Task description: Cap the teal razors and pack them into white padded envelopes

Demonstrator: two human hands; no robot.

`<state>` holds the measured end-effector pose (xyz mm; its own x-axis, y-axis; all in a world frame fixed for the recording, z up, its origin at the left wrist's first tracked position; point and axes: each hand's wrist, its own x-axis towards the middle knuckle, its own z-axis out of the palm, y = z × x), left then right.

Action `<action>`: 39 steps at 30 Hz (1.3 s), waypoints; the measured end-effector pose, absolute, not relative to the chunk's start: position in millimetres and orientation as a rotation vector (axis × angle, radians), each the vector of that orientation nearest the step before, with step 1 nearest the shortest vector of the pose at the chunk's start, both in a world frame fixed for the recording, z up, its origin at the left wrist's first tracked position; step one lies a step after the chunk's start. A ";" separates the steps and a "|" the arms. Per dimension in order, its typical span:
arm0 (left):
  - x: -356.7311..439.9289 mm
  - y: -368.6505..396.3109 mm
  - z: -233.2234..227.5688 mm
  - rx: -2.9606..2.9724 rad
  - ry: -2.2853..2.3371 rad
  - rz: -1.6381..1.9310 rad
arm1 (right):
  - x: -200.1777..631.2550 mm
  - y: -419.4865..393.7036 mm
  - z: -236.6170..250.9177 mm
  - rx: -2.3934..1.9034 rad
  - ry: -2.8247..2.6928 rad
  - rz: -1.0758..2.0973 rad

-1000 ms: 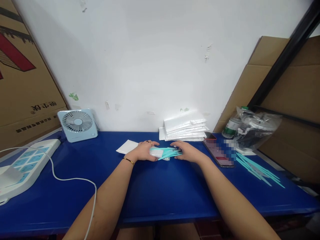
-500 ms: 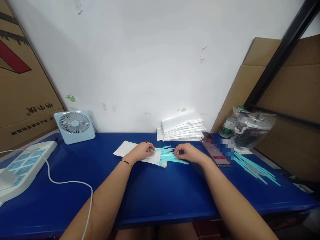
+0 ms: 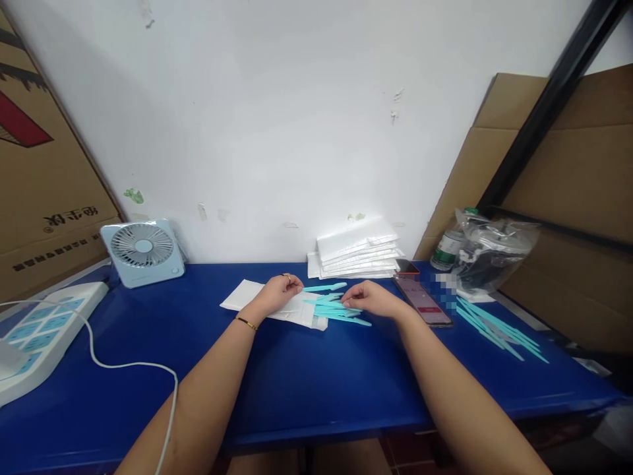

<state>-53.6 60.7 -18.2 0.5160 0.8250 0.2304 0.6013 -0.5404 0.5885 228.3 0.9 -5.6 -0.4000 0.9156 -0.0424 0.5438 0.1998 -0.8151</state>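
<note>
At the far left of the frame a white multi-socket power strip (image 3: 42, 326) lies on the glossy blue tabletop (image 3: 316, 382), its white cable (image 3: 128, 366) looping toward the lower edge. Behind it a small pale-blue square desk fan (image 3: 142, 253) stands against the wall, facing you. Left of centre, your left hand (image 3: 275, 293) rests curled on a flat white plastic pouch (image 3: 270, 305), fingertips pressing it to the table, probably to keep it from sliding; it pins rather than grips, and nothing is enclosed in it. At centre, the loose turquoise plastic sticks (image 3: 336, 307) lie fanned across the pouch's right end and onto the table, one stick apart just above the rest. Your right hand (image 3: 370, 298) sits at their right ends, fingers bent down onto them; whether it pinches one or merely touches them cannot be told. Behind, a stack of white pouches (image 3: 357, 249) waits at the wall. Right of centre lies a dark smartphone (image 3: 421, 301), then a second spread of turquoise sticks (image 3: 499, 323), with a crumpled clear plastic bag (image 3: 494, 254) above them.
</note>
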 end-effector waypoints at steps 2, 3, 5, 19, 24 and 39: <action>-54.4 60.7 -18.0 2.315 1.181 0.699 | 226.8 2.4 -8.4 -1.335 -2.021 1.092; -55.5 61.0 -17.6 2.309 1.191 0.710 | 229.7 2.6 -8.0 -1.337 -2.028 1.107; -58.1 61.8 -16.5 2.287 1.214 0.726 | 241.3 1.8 -3.8 -1.374 -2.038 1.130; -49.8 51.9 -12.9 2.225 1.089 0.615 | 214.7 3.4 -9.2 -1.188 -1.695 0.975; -52.1 49.2 -9.9 2.388 1.163 0.575 | 236.4 3.0 -2.5 -1.302 -1.569 1.167; -136.8 97.4 -32.6 1.863 2.245 0.374 | 266.7 -1.5 1.5 -1.508 -1.645 1.418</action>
<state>-136.8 97.4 -32.6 -0.1858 0.9826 0.0076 0.9319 0.1738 0.3183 266.7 -1.5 1.5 -0.2678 0.9227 -0.2775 0.4108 -0.1512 -0.8991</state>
